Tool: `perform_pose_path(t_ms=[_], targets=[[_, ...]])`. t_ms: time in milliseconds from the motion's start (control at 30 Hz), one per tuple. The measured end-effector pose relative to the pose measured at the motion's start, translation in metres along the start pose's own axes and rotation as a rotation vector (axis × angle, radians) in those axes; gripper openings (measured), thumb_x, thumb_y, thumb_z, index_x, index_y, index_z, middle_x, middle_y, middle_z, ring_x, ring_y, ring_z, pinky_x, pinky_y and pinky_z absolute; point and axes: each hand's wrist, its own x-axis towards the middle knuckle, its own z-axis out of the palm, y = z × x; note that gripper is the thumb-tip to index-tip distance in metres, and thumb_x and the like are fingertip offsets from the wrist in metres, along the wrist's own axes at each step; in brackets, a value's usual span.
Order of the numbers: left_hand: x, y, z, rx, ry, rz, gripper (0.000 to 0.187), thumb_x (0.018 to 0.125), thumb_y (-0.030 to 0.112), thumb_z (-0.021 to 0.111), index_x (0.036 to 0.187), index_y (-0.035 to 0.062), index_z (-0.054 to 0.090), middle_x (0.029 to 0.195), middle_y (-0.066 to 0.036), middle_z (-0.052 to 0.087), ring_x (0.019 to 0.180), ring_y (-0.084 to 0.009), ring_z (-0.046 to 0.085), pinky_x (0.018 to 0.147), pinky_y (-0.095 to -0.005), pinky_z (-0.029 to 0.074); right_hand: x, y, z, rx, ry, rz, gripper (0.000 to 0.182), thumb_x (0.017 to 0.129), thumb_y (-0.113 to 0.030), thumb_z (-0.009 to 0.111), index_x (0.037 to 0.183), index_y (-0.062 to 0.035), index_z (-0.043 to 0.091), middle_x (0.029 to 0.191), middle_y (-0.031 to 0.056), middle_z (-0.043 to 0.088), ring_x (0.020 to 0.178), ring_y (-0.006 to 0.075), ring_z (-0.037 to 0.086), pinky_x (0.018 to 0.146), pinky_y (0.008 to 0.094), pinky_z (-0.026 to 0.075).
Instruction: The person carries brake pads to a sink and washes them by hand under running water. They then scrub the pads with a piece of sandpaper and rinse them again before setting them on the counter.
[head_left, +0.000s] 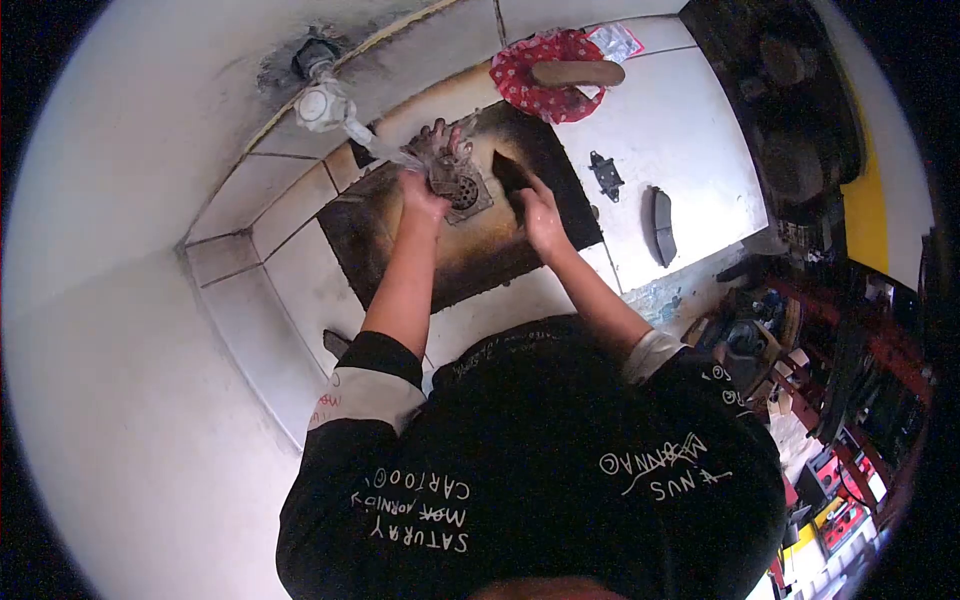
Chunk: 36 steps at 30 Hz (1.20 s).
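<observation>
My left hand (432, 182) is under the stream from a white tap (325, 107), above the round drain strainer (461, 192). Its wet, greyish fingers look spread, partly blurred by the running water. To its right, my right hand (540, 212) grips a dark elongated piece (509, 174) over the basin; its exact kind is hard to make out. Both hands are above a square sink basin (470, 265) with black and brown stains.
On the white tiled counter (705, 130) lie a brake pad (661, 226), a small dark metal part (606, 176), and a red patterned cloth (520, 85) with a brown bar (578, 73) on it. Another dark piece (336, 343) is at the near left. Shelves with clutter (820, 380) stand at right.
</observation>
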Motion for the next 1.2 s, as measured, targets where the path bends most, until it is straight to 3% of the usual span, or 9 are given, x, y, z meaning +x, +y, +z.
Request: perform_pose_path(t_ms=[133, 200, 333, 367, 500, 733, 800, 1033, 1200], targets=[[0.004, -0.004, -0.007, -0.026, -0.138, 0.008, 0.055, 0.098, 0.049, 0.024, 0.122, 0.0056, 0.047, 0.136, -0.013, 0.047, 0.125, -0.0364, 0.044, 0.104, -0.0505, 0.036, 0.006, 0.007, 0.002, -0.047, 0.114, -0.136, 0.048, 0.087, -0.011, 0.047, 0.132, 0.0055, 0.043, 0.127, 0.0293, 0.049, 0.118, 0.0376, 0.05, 0.102, 0.0373, 0.036], [0.008, -0.005, -0.009, -0.092, -0.177, -0.031, 0.055, 0.098, 0.049, 0.023, 0.123, 0.0053, 0.046, 0.135, -0.015, 0.048, 0.125, -0.0365, 0.044, 0.105, -0.0476, 0.035, 0.003, -0.014, 0.019, -0.199, 0.126, -0.42, 0.047, 0.087, -0.006, 0.047, 0.132, 0.0045, 0.042, 0.128, 0.0247, 0.052, 0.123, 0.0355, 0.047, 0.105, 0.0363, 0.033], [0.009, -0.006, -0.001, 0.014, -0.056, 0.055, 0.061, 0.098, 0.049, 0.019, 0.139, 0.0042, 0.03, 0.139, -0.018, 0.043, 0.128, -0.0381, 0.04, 0.107, -0.0482, 0.034, -0.014, -0.047, 0.039, -0.553, -0.054, -0.695, 0.059, 0.091, -0.025, 0.054, 0.136, 0.009, 0.034, 0.137, 0.0306, 0.039, 0.127, 0.0406, 0.041, 0.107, 0.0406, 0.032], [0.008, -0.003, -0.002, 0.174, -0.053, 0.111, 0.062, 0.099, 0.049, 0.018, 0.138, 0.0037, 0.03, 0.138, -0.018, 0.044, 0.127, -0.0368, 0.042, 0.106, -0.0463, 0.035, -0.008, -0.04, 0.038, -0.683, -0.105, -0.656, 0.073, 0.091, -0.047, 0.046, 0.137, 0.0084, 0.032, 0.138, 0.0322, 0.036, 0.126, 0.0463, 0.039, 0.107, 0.0438, 0.032], [0.014, -0.003, -0.024, 0.301, -0.081, 0.105, 0.063, 0.099, 0.05, 0.017, 0.136, 0.002, 0.032, 0.136, -0.018, 0.046, 0.125, -0.033, 0.045, 0.104, -0.0438, 0.037, 0.028, -0.052, 0.053, -0.587, -0.165, -0.519, 0.083, 0.09, -0.055, 0.043, 0.141, 0.0075, 0.024, 0.145, 0.0304, 0.025, 0.13, 0.0442, 0.034, 0.107, 0.0449, 0.031], [0.003, 0.003, -0.01, 0.276, 0.06, 0.185, 0.056, 0.1, 0.044, 0.023, 0.133, 0.0012, 0.036, 0.128, -0.017, 0.054, 0.117, -0.0278, 0.052, 0.105, -0.0394, 0.037, 0.002, -0.059, 0.054, -0.809, -0.238, -0.553, 0.087, 0.089, -0.059, 0.04, 0.143, 0.0072, 0.019, 0.148, 0.0282, 0.022, 0.132, 0.0405, 0.033, 0.109, 0.043, 0.03], [0.004, -0.005, -0.026, 0.346, -0.054, 0.201, 0.055, 0.1, 0.044, 0.024, 0.13, 0.0012, 0.04, 0.124, -0.017, 0.056, 0.115, -0.0279, 0.054, 0.104, -0.0384, 0.039, 0.024, -0.059, 0.053, -0.649, -0.222, -0.395, 0.076, 0.091, -0.052, 0.043, 0.139, 0.0052, 0.032, 0.145, 0.0281, 0.028, 0.133, 0.0394, 0.032, 0.109, 0.0397, 0.029], [0.002, 0.001, -0.003, 0.295, 0.078, 0.148, 0.053, 0.1, 0.039, 0.027, 0.136, 0.0013, 0.035, 0.131, -0.014, 0.053, 0.122, -0.0265, 0.05, 0.102, -0.041, 0.04, 0.009, -0.052, 0.045, -0.635, -0.173, -0.593, 0.077, 0.091, -0.047, 0.047, 0.142, 0.0051, 0.024, 0.142, 0.0299, 0.031, 0.131, 0.0394, 0.036, 0.108, 0.0398, 0.03], [-0.001, -0.01, -0.01, 0.211, -0.11, 0.078, 0.05, 0.099, 0.045, 0.03, 0.122, 0.0047, 0.048, 0.121, -0.012, 0.058, 0.113, -0.0248, 0.054, 0.097, -0.037, 0.042, 0.024, -0.063, 0.044, -0.559, -0.24, -0.335, 0.09, 0.088, -0.059, 0.044, 0.144, 0.005, 0.014, 0.143, 0.0301, 0.03, 0.129, 0.0409, 0.038, 0.105, 0.0427, 0.035]])
